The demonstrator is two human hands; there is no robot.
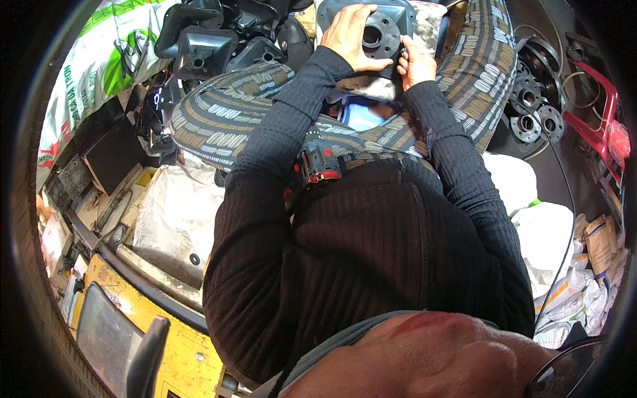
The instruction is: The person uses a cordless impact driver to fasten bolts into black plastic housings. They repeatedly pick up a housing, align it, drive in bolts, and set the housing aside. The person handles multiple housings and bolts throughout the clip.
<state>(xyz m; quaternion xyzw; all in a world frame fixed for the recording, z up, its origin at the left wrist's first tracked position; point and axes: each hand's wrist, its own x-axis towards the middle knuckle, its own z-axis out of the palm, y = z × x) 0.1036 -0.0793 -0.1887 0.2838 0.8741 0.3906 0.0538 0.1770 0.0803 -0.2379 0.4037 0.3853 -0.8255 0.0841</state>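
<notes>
A grey round metal flange (385,46) with a centre hole and smaller holes around it sits on a dark square-based metal part (406,12), above my lap. My left hand (346,41) grips the flange, thumb along its near edge and fingers at its left side. At the flange's right edge, my right hand (418,64) is closed in a pinch; whatever is between its fingertips is too small to make out. A pale cloth-like bundle (431,23) shows behind and beneath the metal part. Across my lap lies a red and black power tool (320,164).
Several similar dark metal parts (206,53) are heaped at the far left, beside a white and green sack (99,79). More round flanges (526,93) are piled at the right, near a red metal frame (600,109). A yellow machine panel (179,355) stands at the near left.
</notes>
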